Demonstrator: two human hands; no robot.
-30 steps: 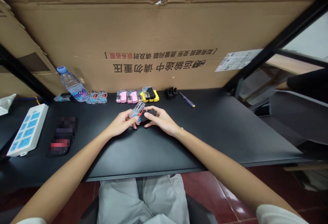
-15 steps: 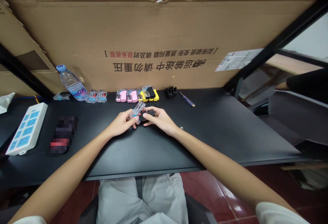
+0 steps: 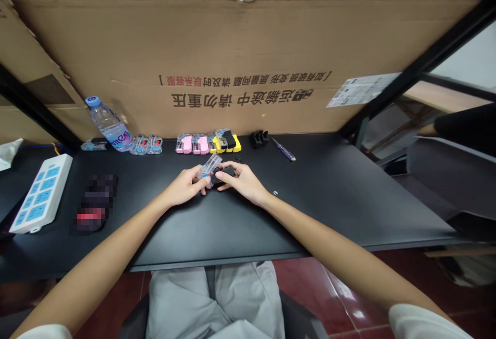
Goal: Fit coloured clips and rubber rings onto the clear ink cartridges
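Note:
My left hand (image 3: 186, 186) is closed on a clear plastic housing (image 3: 210, 166) with bits of blue inside, which slants up above the fingers. My right hand (image 3: 245, 183) pinches a small black plastic piece (image 3: 225, 172) between thumb and fingers, up against the clear housing. The two parts touch or overlap; whether they are joined I cannot tell. Behind my hands stand similar clear housings with pink covers (image 3: 200, 144) and some with yellow covers (image 3: 232, 145). Several black plastic pieces (image 3: 259, 139) lie to their right.
A screwdriver (image 3: 284, 150) lies at the back right of the black table (image 3: 329, 194). At left are a water bottle (image 3: 113, 126), more clear housings (image 3: 146, 144), a power strip (image 3: 42, 193) and a blurred dark object (image 3: 96, 202). A cardboard wall (image 3: 240, 39) closes off the back.
The black piece in my right hand has turned slightly against the clear housing, covering the red bit there. My hands stay in nearly the same place.

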